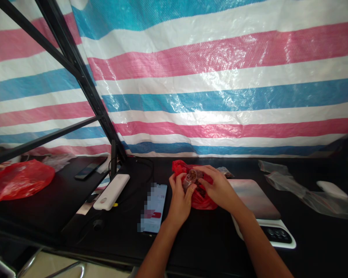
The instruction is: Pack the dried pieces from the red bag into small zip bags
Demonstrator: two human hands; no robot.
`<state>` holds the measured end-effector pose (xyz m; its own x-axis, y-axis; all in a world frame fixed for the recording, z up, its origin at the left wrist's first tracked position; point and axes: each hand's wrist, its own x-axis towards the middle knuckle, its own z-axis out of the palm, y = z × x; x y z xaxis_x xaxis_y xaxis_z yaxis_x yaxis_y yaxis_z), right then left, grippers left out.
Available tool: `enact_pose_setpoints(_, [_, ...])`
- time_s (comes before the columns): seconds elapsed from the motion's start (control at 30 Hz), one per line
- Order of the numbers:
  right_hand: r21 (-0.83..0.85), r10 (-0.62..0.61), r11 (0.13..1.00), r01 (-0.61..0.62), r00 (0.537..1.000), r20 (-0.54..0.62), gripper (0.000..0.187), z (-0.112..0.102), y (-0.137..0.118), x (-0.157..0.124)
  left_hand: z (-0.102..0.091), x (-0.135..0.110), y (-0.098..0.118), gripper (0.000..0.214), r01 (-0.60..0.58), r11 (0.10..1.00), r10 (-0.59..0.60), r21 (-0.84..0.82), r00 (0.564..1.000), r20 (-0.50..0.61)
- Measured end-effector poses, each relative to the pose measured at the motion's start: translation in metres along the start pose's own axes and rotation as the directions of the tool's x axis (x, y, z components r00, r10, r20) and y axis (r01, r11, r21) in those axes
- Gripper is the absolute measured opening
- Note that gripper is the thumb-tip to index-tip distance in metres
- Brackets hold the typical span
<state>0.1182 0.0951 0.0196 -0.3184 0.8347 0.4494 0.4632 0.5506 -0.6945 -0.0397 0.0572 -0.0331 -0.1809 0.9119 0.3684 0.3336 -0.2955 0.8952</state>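
Note:
My left hand [180,197] is closed round a small clear plastic container [191,176] with brown bits inside, its round mouth facing up. Close against it is my right hand [219,188], thumb and fingers bent together at the container's edge; whatever they pinch is too small to make out. Under both hands a red plastic bag [204,204] lies crumpled on the black table [208,239]. Dark brown pieces [201,189] show in the bag's opening, partly covered by the fingers.
Left of my hands lie a lit phone [155,210] and a white power bank [111,192]. To the right are a flat pinkish-grey case [256,199], a white device with dark lenses [278,233] and clear plastic bags [295,185]. Another red bag [23,179] rests far left.

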Motion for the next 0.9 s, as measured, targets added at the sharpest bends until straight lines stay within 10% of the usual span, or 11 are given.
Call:
enact_pose_setpoints(0.47, [-0.232,-0.246,0.948,0.22,0.965,-0.091,0.043,0.005,-0.016,-0.002,-0.003,-0.001,0.004,0.031,-0.034,0.999,0.035,0.01,0.999,-0.025])
enact_pose_setpoints(0.9, [-0.171,-0.232,0.963,0.206,0.962,-0.145,0.041,0.001,-0.017,-0.002,-0.004,-0.001,0.005,0.032,0.017,0.999,-0.018,-0.034,0.999,-0.043])
